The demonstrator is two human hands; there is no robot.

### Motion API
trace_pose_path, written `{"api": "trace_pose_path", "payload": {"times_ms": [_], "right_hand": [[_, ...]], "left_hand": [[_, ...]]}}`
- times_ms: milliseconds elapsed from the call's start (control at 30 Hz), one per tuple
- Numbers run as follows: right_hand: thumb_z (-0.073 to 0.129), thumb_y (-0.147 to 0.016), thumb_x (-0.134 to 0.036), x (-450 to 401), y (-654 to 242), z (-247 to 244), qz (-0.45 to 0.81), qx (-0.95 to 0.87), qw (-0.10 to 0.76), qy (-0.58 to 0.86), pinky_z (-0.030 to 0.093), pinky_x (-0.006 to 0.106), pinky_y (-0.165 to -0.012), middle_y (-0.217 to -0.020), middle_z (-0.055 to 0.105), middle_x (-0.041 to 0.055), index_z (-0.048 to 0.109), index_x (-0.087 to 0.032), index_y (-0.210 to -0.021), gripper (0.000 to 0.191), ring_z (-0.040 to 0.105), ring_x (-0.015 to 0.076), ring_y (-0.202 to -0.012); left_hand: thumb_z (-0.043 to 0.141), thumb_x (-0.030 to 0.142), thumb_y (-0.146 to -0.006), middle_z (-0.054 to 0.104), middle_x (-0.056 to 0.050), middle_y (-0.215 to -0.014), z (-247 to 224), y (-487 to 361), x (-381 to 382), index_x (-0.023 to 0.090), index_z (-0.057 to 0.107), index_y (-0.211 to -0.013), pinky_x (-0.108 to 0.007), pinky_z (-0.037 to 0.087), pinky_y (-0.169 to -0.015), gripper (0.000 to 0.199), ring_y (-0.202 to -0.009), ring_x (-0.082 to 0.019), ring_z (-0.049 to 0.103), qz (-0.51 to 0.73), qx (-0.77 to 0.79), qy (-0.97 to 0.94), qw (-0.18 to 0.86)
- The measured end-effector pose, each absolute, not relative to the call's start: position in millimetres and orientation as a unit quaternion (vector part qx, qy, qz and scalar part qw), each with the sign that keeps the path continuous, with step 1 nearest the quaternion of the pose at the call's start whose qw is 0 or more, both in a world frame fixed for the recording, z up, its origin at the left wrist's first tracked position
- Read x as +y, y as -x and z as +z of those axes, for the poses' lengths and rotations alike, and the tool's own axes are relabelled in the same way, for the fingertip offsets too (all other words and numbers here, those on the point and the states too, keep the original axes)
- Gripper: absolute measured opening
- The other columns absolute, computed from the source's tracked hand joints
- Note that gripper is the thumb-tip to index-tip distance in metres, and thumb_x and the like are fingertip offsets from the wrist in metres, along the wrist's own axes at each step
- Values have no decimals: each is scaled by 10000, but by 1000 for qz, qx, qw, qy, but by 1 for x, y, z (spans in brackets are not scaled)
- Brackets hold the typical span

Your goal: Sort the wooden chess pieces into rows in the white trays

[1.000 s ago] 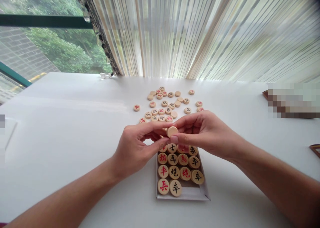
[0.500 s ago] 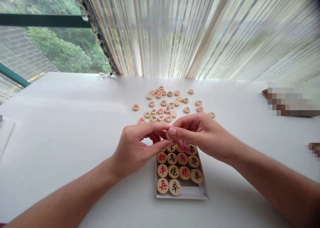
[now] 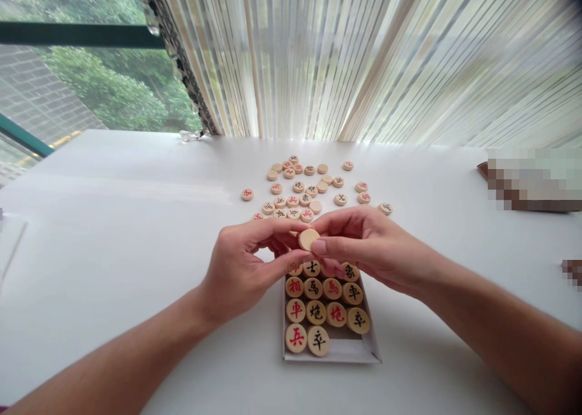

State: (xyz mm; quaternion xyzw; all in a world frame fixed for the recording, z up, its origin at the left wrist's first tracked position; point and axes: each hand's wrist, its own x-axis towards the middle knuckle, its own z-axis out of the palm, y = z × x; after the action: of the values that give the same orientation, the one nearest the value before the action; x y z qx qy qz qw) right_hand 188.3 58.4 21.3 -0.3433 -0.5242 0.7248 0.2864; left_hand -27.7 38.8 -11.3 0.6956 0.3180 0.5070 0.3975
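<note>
A: Background first?
B: White table [image 3: 113,245], striped curtain [image 3: 295,57] across the top, trees [image 3: 104,94] and a dark green window bar [image 3: 82,35] upper left. Brown-edged item [image 3: 484,172] at the right, mostly pixelated.
A: Arms?
B: Left forearm runs up from the lower left, right forearm in from the lower right. Left hand [image 3: 236,257] and right hand [image 3: 386,245] meet at mid-frame, wrists fairly straight, fingers pointing inward.
A: Grip?
B: Both pinched on one disc [image 3: 308,240]. Left: index over its top, thumb under. Right: thumb tip overlaps the right edge, index bent above. Other right fingers curl below, partly hidden.
A: Disc's position?
B: Centre of frame, between the fingertips, raised, tilted, plain face to camera. Other face: can't tell.
A: Below it?
B: Shallow box [image 3: 331,360], lower centre. Box pieces [image 3: 336,314] in rows, red and black characters up. Bottom row has two at its left, gap at its right. Top row partly behind the hands.
A: Rest?
B: Loose pieces [image 3: 299,186] scattered upper centre, beyond the hands; some show characters, some plain. A few overlap or touch.
</note>
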Motion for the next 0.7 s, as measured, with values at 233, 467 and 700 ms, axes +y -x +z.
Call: {"api": "trace_pose_path", "payload": {"times_ms": [233,467,700], "right_hand": [[997,-677,-198,56,-184,18,722,-506,292,370,442,167,-542,-677,679,-13,793,-129,-846,274,563,76,-605],[950,-770,-294,54,-185,18,686,-548,297,374,413,194,-530,-654,660,-7,792,-121,-828,241,545,88,-596],[942,-783,-283,54,-185,22,683,-560,296,364,426,193,-533,-664,671,-2,810,-120,-840,217,552,88,-602]], "left_hand": [[856,68,-847,828,17,-896,-16,28,36,190,803,-1094,-140,633,-681,280,-721,-79,748,511,324,-734,308],[851,99,-870,835,19,-922,-15,27,37,214,796,-1101,-183,637,-639,264,-718,-98,753,516,311,-748,279],[868,72,-847,836,23,-917,-13,26,36,203,801,-1083,-150,624,-654,277,-712,-73,739,519,299,-748,287]]}}
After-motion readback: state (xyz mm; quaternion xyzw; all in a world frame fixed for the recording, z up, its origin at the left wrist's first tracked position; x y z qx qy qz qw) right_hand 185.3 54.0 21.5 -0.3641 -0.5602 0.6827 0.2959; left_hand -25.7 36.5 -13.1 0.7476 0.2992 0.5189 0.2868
